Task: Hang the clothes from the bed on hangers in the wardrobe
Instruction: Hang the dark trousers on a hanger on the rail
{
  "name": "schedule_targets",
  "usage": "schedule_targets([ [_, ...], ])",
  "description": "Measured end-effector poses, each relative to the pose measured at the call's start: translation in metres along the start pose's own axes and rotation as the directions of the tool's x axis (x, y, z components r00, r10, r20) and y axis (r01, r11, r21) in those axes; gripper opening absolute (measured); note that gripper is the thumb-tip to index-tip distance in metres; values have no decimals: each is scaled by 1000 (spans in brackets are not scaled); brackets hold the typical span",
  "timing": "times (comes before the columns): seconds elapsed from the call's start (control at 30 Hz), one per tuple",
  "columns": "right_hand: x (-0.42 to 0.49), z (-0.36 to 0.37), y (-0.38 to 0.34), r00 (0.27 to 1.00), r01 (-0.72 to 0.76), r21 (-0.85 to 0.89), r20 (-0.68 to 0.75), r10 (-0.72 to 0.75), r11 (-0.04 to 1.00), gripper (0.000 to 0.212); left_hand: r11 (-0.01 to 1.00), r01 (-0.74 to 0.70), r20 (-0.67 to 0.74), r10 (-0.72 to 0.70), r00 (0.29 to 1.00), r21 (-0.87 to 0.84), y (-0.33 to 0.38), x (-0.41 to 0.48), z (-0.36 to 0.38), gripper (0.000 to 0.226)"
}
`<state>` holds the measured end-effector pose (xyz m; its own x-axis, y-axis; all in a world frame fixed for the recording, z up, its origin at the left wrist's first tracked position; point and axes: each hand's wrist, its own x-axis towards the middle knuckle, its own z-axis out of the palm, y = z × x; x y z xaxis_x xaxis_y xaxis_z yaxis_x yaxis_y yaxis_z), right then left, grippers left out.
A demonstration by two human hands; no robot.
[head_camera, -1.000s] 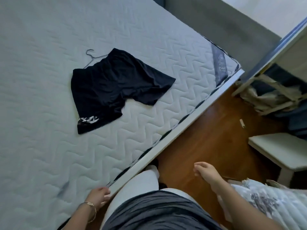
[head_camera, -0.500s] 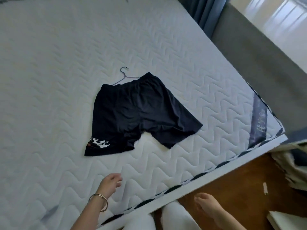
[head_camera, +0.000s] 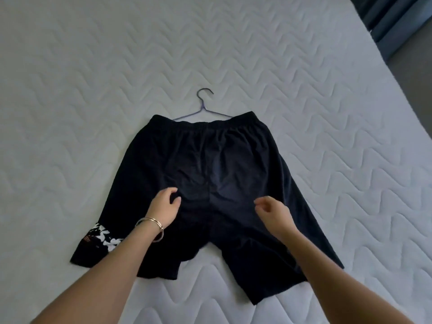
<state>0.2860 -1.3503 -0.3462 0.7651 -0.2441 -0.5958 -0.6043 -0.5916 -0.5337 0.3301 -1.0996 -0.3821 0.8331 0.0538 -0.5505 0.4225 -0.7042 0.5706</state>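
Two bare hands are over one pair of black shorts (head_camera: 210,160), which lies flat on the quilted white mattress of the bed (head_camera: 70,90), waistband away from the viewer, legs toward the viewer.

Far left: a white and orange print (head_camera: 102,235) marks the hem of the left-side leg.

Left of centre: the left hand (head_camera: 163,204), with a thin metal bangle (head_camera: 152,224) on its wrist, is over the seat of the shorts. Its fingers are loosely curved, thumb and forefinger parted in a C, with no fabric gathered between them. Whether the fingertips touch the cloth cannot be told.

Centre, above: a thin wire hanger (head_camera: 203,108) lies on the mattress. Its hook is clear of the waistband and its shoulders run under the waistband, the rest hidden.

Right of centre: the right hand (head_camera: 272,212) is over the right-side leg, fingers relaxed and half curled, thumb close to forefinger, holding nothing. Contact with the cloth cannot be told.

Far right, top corner: a dark blue curtain (head_camera: 385,19) hangs beyond the bed's edge.
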Motion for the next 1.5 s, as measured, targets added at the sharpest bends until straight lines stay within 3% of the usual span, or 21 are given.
schedule_targets([
  [0.1,65,1,-42,984,153,-18,-85,-154,988,29,953,-130,-50,149,988,274,5,64,12,49],
  [0.17,103,3,-66,956,256,-80,-127,-265,963,30,882,-138,-61,184,981,450,1,98,18,55],
  [0.27,159,9,-95,902,374,-189,-154,-403,908,34,816,-123,-78,202,976,565,-17,127,28,64],
  [0.4,226,18,-128,873,398,-359,-135,-469,844,45,757,-147,-180,331,926,637,-36,135,41,64],
  [0.57,273,28,-159,907,331,-517,-56,-417,789,47,737,-163,-215,390,896,656,-44,142,45,59],
  [0.67,275,30,-163,909,288,-521,-115,-401,803,38,737,-166,-216,393,894,655,-44,142,46,58],
  [0.8,256,15,-160,866,364,-432,-168,-471,825,30,748,-179,-199,386,901,639,-41,140,42,57],
  [0.9,221,-12,-163,850,381,-436,-180,-494,815,29,790,-211,-160,361,919,575,-34,132,35,59],
  [1.1,108,-51,-178,835,492,-370,-54,-547,788,25,876,-133,85,105,991,464,-11,85,-19,47],
  [1.2,38,-54,-192,836,526,-280,-2,-548,803,21,979,-170,-19,173,985,114,19,20,-55,41],
  [1.33,-66,-54,-212,854,519,-97,71,-515,849,13,868,-320,-210,256,944,-380,74,-84,-107,25],
  [1.5,-189,-55,-242,805,581,-28,165,-570,813,20,697,-334,-298,179,938,-634,119,-189,-170,13],
])
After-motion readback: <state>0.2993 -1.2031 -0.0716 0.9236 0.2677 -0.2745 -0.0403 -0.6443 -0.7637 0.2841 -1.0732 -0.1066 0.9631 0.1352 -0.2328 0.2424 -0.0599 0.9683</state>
